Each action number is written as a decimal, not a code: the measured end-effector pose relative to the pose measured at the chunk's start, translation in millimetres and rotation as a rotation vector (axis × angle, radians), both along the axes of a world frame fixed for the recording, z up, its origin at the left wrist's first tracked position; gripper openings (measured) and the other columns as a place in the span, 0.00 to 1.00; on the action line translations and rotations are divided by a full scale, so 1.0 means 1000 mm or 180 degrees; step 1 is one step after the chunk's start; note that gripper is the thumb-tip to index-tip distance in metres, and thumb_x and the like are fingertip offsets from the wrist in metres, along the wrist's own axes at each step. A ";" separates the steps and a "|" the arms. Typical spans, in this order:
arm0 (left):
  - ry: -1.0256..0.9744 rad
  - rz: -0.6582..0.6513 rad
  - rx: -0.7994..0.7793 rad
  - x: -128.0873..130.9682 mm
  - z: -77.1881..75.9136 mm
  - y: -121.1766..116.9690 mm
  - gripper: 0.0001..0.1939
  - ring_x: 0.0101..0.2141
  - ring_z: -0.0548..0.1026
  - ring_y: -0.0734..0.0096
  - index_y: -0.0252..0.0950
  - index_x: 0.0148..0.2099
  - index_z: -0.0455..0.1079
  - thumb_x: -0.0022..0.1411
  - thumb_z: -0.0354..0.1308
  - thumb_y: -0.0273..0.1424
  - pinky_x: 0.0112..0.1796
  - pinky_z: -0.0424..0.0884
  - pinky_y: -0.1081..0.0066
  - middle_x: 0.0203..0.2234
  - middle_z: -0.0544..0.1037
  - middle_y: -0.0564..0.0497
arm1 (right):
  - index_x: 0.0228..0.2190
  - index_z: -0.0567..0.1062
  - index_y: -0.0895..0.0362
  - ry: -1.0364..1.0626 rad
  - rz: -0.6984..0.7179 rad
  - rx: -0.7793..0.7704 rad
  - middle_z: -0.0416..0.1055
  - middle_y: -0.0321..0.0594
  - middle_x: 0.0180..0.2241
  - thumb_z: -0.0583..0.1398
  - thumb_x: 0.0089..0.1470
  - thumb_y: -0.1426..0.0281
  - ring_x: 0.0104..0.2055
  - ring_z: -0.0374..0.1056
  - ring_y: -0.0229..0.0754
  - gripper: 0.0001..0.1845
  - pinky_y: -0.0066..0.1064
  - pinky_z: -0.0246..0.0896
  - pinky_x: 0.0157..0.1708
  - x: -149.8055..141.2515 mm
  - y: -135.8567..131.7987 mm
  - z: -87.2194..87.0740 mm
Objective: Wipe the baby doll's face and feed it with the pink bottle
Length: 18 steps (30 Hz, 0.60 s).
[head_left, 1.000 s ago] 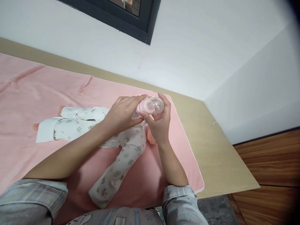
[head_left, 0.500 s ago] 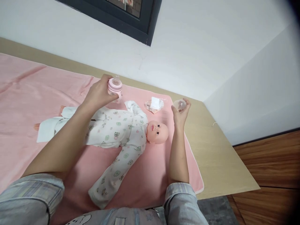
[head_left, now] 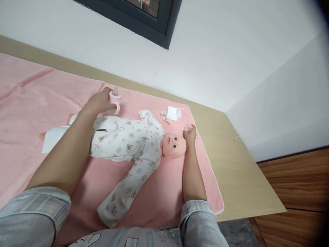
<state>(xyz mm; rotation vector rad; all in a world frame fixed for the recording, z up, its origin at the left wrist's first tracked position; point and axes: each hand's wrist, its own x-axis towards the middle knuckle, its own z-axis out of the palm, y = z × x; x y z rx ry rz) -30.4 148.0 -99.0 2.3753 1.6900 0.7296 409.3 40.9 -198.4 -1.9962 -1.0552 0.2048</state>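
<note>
Evidently, my left hand [head_left: 100,101] is curling part-closed around the pink-collared bottle [head_left: 115,97], teat [head_left: 115,91] upward, beyond the doll's legs [head_left: 104,142]; my right hand [head_left: 190,136] is pinching the clear cap [head_left: 188,128] beside the doll's head [head_left: 175,146]. I am judging the bottle light, stiff and rather slippery, its body or handle [head_left: 118,109] offering firm hold, its soft teat deforming easily.

Behind the doll [head_left: 128,139], a gap separates bottle [head_left: 115,98] from packet [head_left: 171,114]; the wall [head_left: 205,61] stands beyond.
</note>
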 end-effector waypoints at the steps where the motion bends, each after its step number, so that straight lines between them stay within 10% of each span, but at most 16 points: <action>1: 0.0008 0.0118 0.0020 0.001 -0.002 0.002 0.29 0.43 0.70 0.66 0.33 0.59 0.54 0.63 0.47 0.46 0.32 0.57 0.71 0.49 0.71 0.53 | 0.60 0.59 0.61 0.0013 0.0019 0.0042 0.66 0.56 0.53 0.63 0.45 0.66 0.55 0.63 0.51 0.41 0.40 0.58 0.56 0.000 0.000 -0.001; 9: 0.0390 0.0271 -0.0618 0.000 0.001 0.007 0.41 0.42 0.70 0.60 0.29 0.61 0.51 0.58 0.52 0.55 0.33 0.60 0.70 0.48 0.71 0.47 | 0.58 0.60 0.63 0.0121 -0.0018 0.0641 0.62 0.57 0.55 0.55 0.55 0.55 0.59 0.60 0.49 0.35 0.42 0.55 0.59 0.000 -0.001 -0.008; 18: 0.0178 0.0108 -0.0416 -0.016 -0.013 0.020 0.49 0.44 0.73 0.54 0.28 0.60 0.55 0.50 0.55 0.61 0.37 0.66 0.66 0.49 0.73 0.44 | 0.52 0.65 0.63 0.0212 -0.0852 0.1308 0.64 0.50 0.50 0.48 0.48 0.81 0.48 0.65 0.39 0.28 0.30 0.63 0.49 0.013 -0.008 -0.002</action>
